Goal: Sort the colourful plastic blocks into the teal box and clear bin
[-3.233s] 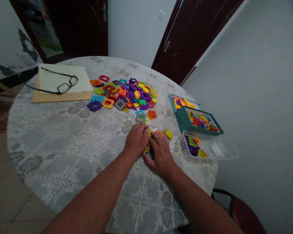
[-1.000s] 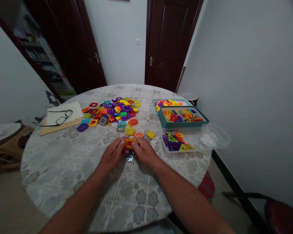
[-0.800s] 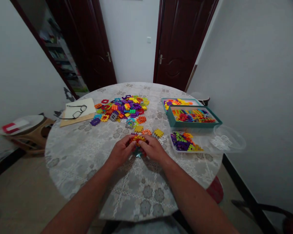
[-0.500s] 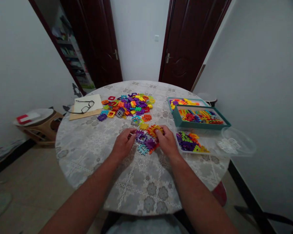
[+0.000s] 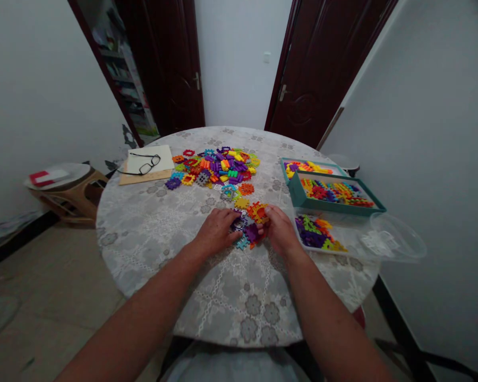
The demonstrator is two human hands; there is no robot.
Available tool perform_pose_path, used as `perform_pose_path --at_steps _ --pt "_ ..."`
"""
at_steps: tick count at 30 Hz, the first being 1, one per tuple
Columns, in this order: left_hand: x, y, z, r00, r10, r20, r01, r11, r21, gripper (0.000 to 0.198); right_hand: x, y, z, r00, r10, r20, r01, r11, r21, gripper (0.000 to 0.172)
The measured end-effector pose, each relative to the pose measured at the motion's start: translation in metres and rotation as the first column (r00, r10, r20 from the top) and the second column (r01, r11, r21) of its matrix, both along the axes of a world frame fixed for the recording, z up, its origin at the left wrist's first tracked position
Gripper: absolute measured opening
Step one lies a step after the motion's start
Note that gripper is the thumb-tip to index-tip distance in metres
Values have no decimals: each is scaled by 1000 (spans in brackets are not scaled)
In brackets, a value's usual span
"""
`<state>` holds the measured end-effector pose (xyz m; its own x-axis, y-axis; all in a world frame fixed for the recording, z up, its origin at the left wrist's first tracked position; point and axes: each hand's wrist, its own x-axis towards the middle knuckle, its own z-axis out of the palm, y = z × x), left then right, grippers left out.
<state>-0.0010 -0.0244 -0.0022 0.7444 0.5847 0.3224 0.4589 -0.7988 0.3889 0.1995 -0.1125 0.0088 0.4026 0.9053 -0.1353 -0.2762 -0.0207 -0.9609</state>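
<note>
My right hand pinches a yellow-orange toothed building block at its right edge, thumb uppermost. Over the left side of a small cluster lies my left hand, its fingers closed around a dark purple toothed building block that they partly cover. A solid purple block shows between the hands, with a light blue block just below it. Which of these pieces are joined is too small to tell. Just behind the cluster, a yellow block lies flat on the cloth.
Beyond my hands is a heap of mixed coloured blocks. Glasses rest on paper and a board at the left. To the right stand a green box of sorted pieces, a clear tray and a clear round lid.
My left hand has moved right onto the purple block, where before it was beside the cluster. My right hand keeps the yellow-orange block, now tilted differently. The view has shifted slightly.
</note>
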Motion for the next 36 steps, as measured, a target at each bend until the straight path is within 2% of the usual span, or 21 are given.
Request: perform_pose_path --at_steps 3,6,10,13,16,19,22,24,29,33,36 --pt "2 -1 -4 1000 -1 -10 1 1000 5 47 2 -1 1 999 12 47 -11 1000 -28 40" --pt "3 -1 -9 999 10 48 -9 1000 -15 52 1 -4 2 987 42 153 -36 998 -43 37" --pt "1 -3 -10 979 -14 202 41 991 -128 57 -3 -8 3 923 66 378 -54 998 -43 30" --pt "0 -5 -9 951 -40 307 114 967 -230 57 -8 -9 0 870 104 483 -94 995 -44 27" --pt "0 -6 -7 920 -53 387 200 915 -350 60 -15 -11 -3 822 126 555 -139 990 -19 25" --pt "1 -8 -6 902 -44 430 271 833 -483 66 -20 -13 -1 765 83 639 -142 989 42 23" --pt "3 -10 -7 891 -11 455 302 763 -572 70 -22 -15 5 714 21 700 -141 984 113 29" --pt "3 -10 -8 898 -1 440 299 736 -607 74 -23 -15 8 707 14 707 -157 978 137 33" --pt "0 -8 -11 955 2 297 169 818 -550 76 -22 -13 8 734 89 673 -223 968 115 33" --pt "-2 -7 -10 949 -21 314 197 818 -540 76 -18 -11 7 757 117 643 -253 960 124 35" --pt "-2 -7 -8 942 -22 334 193 850 -490 72 -16 -11 8 744 138 654 -265 959 98 32"
